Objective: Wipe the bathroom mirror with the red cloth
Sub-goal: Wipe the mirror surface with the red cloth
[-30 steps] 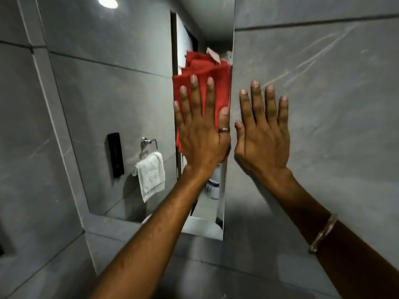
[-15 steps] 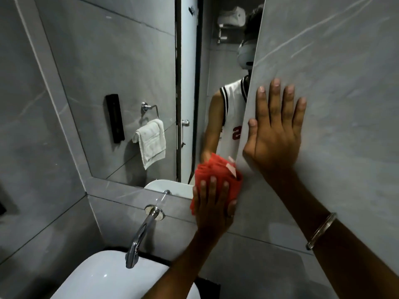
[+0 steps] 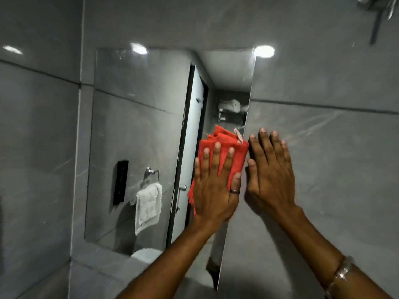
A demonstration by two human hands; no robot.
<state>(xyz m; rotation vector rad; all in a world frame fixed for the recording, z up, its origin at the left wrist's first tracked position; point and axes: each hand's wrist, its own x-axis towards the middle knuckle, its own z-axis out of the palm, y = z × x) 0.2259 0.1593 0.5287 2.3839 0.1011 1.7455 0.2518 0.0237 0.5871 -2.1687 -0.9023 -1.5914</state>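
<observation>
The bathroom mirror is set into the grey tiled wall ahead of me. A folded red cloth lies flat against the glass near the mirror's right edge, about halfway up. My left hand presses the cloth to the mirror, fingers spread over it, a ring on one finger. My right hand rests flat and empty on the grey wall tile just right of the mirror's edge, fingers apart. A bangle sits on that wrist.
The mirror reflects a white towel on a ring, a black wall unit, a door and ceiling lights. The reflected rim of a white basin shows at the mirror's bottom. A chrome fixture hangs at top right.
My left hand has slid the red cloth from the mirror's bottom right corner back up to mid-height. The view has tilted upward, and the tap and basin have dropped out of sight.
</observation>
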